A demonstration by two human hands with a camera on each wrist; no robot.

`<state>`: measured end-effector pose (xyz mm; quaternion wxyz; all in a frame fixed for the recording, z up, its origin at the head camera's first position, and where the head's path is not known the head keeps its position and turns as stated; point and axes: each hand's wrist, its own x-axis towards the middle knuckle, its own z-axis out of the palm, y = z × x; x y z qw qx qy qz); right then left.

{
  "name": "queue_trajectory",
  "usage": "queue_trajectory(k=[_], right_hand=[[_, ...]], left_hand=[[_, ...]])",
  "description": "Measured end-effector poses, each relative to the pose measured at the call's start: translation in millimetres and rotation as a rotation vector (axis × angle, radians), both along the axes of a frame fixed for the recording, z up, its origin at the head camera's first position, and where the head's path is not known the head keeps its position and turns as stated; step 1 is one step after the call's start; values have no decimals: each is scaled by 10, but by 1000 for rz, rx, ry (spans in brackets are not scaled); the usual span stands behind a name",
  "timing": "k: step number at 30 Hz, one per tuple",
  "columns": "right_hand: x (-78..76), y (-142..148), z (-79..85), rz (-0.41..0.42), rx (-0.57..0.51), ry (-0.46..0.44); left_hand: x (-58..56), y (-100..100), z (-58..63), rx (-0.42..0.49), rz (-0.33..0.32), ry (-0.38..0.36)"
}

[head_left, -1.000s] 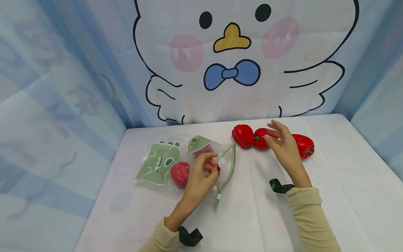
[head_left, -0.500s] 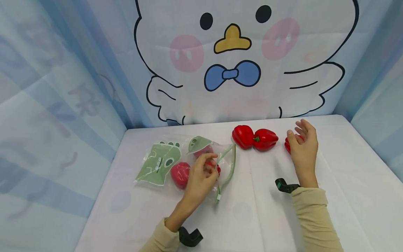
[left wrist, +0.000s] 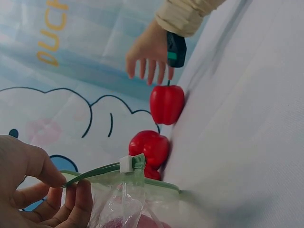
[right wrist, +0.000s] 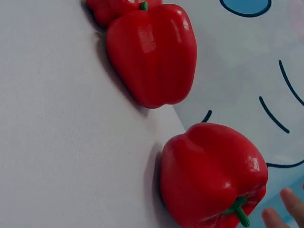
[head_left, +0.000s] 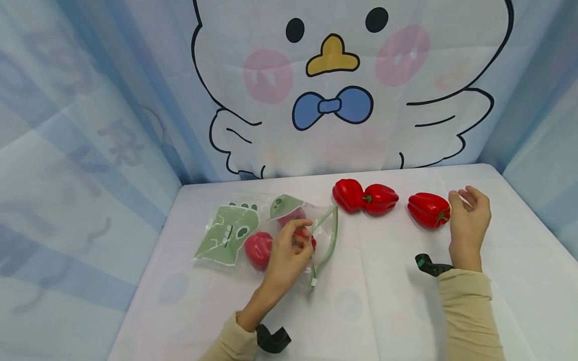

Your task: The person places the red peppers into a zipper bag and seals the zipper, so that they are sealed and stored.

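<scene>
My left hand [head_left: 286, 258] pinches the green rim of a clear zip bag [head_left: 230, 230] printed with a green dinosaur. In the left wrist view, thumb and fingers hold that rim beside a white slider [left wrist: 126, 164]. Several red bell peppers [head_left: 258, 249] lie inside the bag, partly hidden by the hand. To the right, my right hand [head_left: 470, 225] hovers just beside a red bell pepper [head_left: 428, 209], fingers relaxed and holding nothing. Its fingertips [right wrist: 287, 195] barely enter the right wrist view, near that pepper's green stem [right wrist: 240, 211].
Two more red bell peppers [head_left: 347, 195] lie touching each other at the back of the white-covered table [head_left: 361, 321]. A cartoon-printed cloth [head_left: 334, 145] hangs behind the table, with blue curtains [head_left: 81, 150] at the sides.
My right hand has moved rightward, from above the middle pepper, past the rightmost pepper, to that pepper's right side. The left hand and the bag have stayed in place.
</scene>
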<state>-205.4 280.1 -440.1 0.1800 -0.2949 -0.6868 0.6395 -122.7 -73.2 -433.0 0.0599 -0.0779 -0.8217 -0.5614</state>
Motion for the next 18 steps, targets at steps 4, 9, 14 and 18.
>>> queue_trajectory(k=[4,9,14,18], right_hand=[[-23,54,-9,30,-41,-124],[-31,68,-24,88,-42,-248],[-37,79,-54,129,3,-322],[-54,95,-104,160,24,-346]], left_hand=[[1,-6,1,-3,-3,3],[4,-4,2,-5,-2,2],[5,-2,2,-4,1,-5],[7,-4,3,-4,-2,-7]])
